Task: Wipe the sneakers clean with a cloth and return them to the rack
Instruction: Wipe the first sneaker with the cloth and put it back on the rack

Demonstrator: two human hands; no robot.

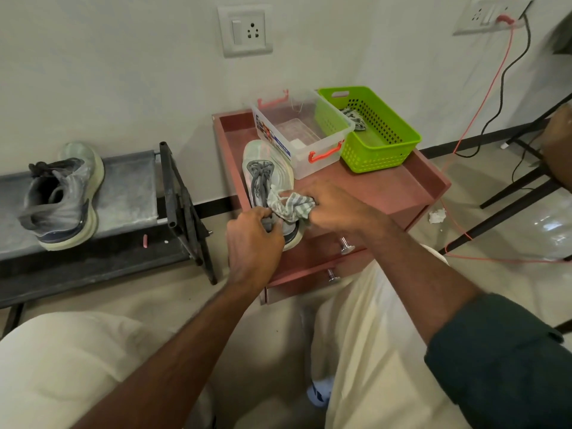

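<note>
A grey sneaker with a pale green sole lies on the reddish cabinet top, toe pointing away from me. My left hand grips its heel end near the cabinet's front edge. My right hand holds a bunched striped cloth pressed against the sneaker's right side. The matching grey sneaker stands on the dark shoe rack at the left, untouched.
A clear plastic box with red latches and a green basket holding another striped cloth sit at the back of the cabinet. Red and black cables hang from the wall socket at right. Another person's arm shows at the right edge.
</note>
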